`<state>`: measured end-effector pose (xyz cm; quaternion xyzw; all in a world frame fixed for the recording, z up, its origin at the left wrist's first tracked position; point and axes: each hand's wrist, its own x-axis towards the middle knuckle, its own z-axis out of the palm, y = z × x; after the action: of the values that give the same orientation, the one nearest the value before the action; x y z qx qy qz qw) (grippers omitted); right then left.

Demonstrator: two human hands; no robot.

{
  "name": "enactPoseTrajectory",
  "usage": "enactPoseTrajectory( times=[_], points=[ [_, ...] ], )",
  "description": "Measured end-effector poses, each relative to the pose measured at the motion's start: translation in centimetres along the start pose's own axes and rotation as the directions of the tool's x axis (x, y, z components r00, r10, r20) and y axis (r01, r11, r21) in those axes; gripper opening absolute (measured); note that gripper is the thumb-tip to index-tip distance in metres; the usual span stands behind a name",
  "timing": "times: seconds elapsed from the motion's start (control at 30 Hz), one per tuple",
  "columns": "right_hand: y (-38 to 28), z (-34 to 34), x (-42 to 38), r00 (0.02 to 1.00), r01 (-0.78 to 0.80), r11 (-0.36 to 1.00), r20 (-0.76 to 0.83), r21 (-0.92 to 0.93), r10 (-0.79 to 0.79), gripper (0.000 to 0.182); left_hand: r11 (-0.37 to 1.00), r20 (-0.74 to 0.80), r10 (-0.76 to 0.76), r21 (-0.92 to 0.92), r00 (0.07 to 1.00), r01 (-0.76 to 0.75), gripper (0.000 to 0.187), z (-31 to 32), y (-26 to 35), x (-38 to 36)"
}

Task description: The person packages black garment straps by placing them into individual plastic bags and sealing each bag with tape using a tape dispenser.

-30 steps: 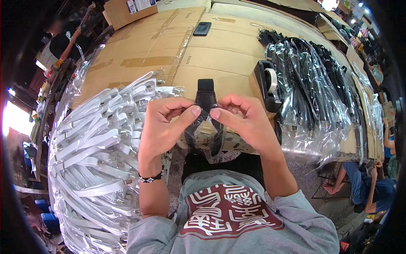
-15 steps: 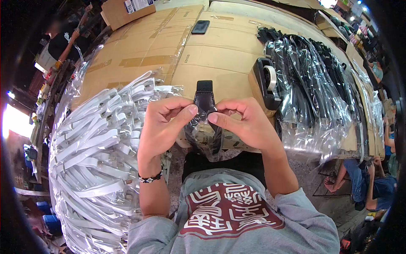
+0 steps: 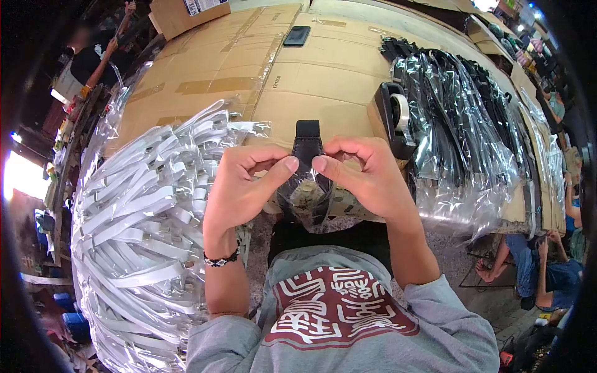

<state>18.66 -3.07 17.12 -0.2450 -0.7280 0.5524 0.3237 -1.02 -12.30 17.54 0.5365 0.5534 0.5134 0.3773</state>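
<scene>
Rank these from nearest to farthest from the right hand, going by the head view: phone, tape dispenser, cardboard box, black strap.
From the right hand:
1. Black strap, in its fingers
2. Tape dispenser, just beyond, right side
3. Phone, far across the table
4. Cardboard box, far left corner

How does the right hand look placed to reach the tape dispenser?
Likely yes: the tape dispenser sits just beyond the right hand, nothing visible between, though that hand is pinching the black strap.
</scene>
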Motion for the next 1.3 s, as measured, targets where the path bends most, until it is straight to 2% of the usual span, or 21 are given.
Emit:
enactPoseTrajectory(
  times=[0.13, 0.23, 0.33, 0.43, 0.5, 0.63, 0.73, 0.83, 0.9, 1.0, 1.1, 1.3],
  points=[
    [0.6, -0.4, 0.0, 0.999, 0.053, 0.998, 0.008, -0.035, -0.052, 0.022, 0.999, 0.009, 0.016, 0.037, 1.000, -0.016, 0.018, 0.1, -0.2, 0.1],
    [0.7, -0.6, -0.2, 0.997, 0.075, 0.996, 0.004, -0.046, -0.075, 0.022, 0.999, 0.032, 0.028, -0.017, 0.999, -0.027, 0.018, 0.3, 0.0, 0.2],
    [0.4, -0.7, -0.3, 0.998, 0.062, 0.997, -0.002, -0.042, -0.062, 0.022, 0.991, -0.031, 0.089, -0.099, 0.996, -0.092, 0.016, 1.0, -0.7, 0.6],
    [0.9, -0.6, -0.3, 0.999, 0.044, 0.999, -0.016, -0.020, -0.044, 0.022, 0.960, -0.061, 0.003, -0.281, 0.998, -0.020, 0.015, 1.1, -0.5, 1.0],
    [1.2, -0.6, -0.3, 1.000, 0.015, 1.000, -0.023, -0.028, -0.015, 0.022, 0.976, -0.041, 0.004, -0.218, 0.999, -0.013, 0.014, 0.8, -0.6, 1.1],
    [1.1, -0.5, -0.3, 0.998, 0.051, 0.998, -0.042, -0.028, -0.053, 0.021, 0.991, -0.054, 0.027, -0.127, 0.998, -0.034, 0.014, 0.6, -1.4, 1.0],
    [0.6, -0.7, -0.2, 0.998, 0.053, 0.998, -0.036, -0.034, -0.054, 0.020, 0.993, -0.061, 0.006, -0.114, 0.998, -0.013, 0.013, 0.8, -0.9, 0.8],
    [0.4, -0.8, -0.2, 0.998, 0.052, 0.997, -0.028, -0.050, -0.054, 0.020, 0.969, -0.045, 0.060, -0.238, 0.997, -0.069, 0.010, 1.0, -1.1, 0.8],
    [0.5, -0.7, -0.2, 0.999, 0.046, 0.999, -0.012, -0.016, -0.046, 0.020, 0.968, -0.043, 0.054, -0.244, 0.998, -0.063, 0.009, 1.2, -1.1, 0.9],
    [0.7, -0.9, 0.0, 0.996, 0.083, 0.991, 0.022, -0.109, -0.081, 0.021, 0.969, -0.038, 0.036, -0.244, 0.999, -0.044, 0.008, 1.1, -1.1, 0.9],
    [0.2, -1.2, -0.2, 0.999, 0.012, 0.994, 0.048, -0.110, -0.006, 0.023, 0.975, -0.030, 0.025, -0.219, 0.999, -0.031, 0.008, 1.0, -1.2, 1.0],
    [0.3, -1.2, 0.0, 0.996, 0.087, 0.986, 0.035, -0.142, -0.083, 0.021, 0.978, -0.008, 0.030, -0.208, 1.000, -0.031, 0.008, 0.9, -1.1, 1.2]
  ],
)
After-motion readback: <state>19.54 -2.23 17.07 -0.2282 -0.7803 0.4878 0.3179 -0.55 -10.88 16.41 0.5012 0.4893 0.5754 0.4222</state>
